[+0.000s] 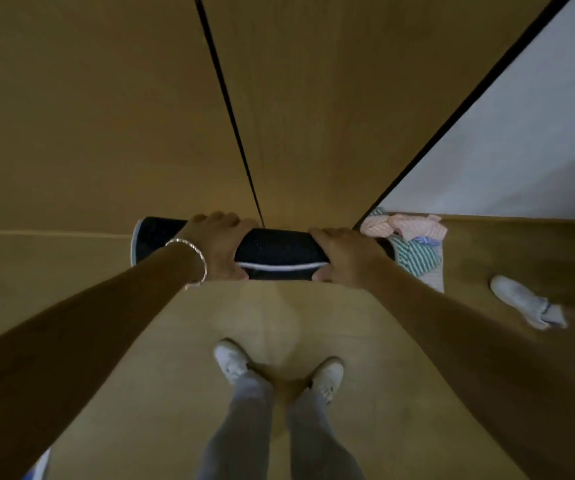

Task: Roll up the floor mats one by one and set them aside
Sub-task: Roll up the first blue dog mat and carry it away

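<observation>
Mat (275,251), rolled into a dark tube with a white edge, is lying crosswise at the far end of the pale floor (313,317), close in front of the wooden doors (106,116). Nearest, the person's white shoes (230,360) are standing on that floor, toes toward the roll. Out to the right, another white shoe (518,296) is resting on darker boards.

The left hand (220,247), wearing a bracelet (192,252), is gripping the roll left of its middle, fingers curled over the top. The right hand (344,254) is gripping it the same way, nearer the right end. Just right of that end, a heap of striped cloths (414,251) is crowding the corner. Behind, a dark gap (230,109) is splitting the doors, and a white wall (521,133) is showing far right.
</observation>
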